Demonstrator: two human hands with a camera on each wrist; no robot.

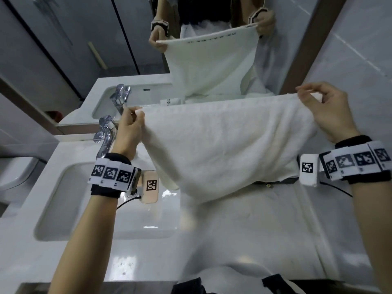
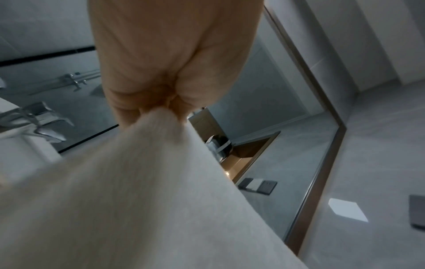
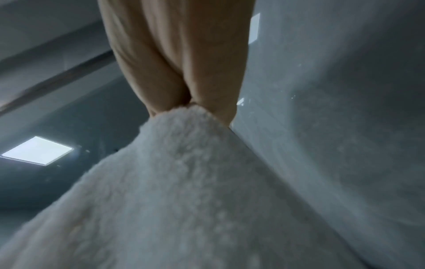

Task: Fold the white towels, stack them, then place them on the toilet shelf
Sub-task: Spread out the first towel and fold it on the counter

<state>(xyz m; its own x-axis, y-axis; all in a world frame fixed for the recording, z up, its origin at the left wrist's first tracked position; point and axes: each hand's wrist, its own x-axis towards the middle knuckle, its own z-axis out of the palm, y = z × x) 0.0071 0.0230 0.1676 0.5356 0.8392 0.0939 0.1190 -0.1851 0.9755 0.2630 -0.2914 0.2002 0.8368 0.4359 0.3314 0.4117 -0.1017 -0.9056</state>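
Now the white towel (image 1: 229, 145) hangs above the countertop (image 1: 148, 257), its long top edge stretched sideways between left hand (image 1: 129, 128) and right hand (image 1: 326, 115) (each pinching a corner).

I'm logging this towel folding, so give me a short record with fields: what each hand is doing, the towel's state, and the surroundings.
left hand: pinches the towel's top left corner
right hand: pinches the top right corner
white towel: held spread, hanging over the counter, not yet folded
counter: white, sink at left
faucet: behind the left hand
mirror: reflects the towel
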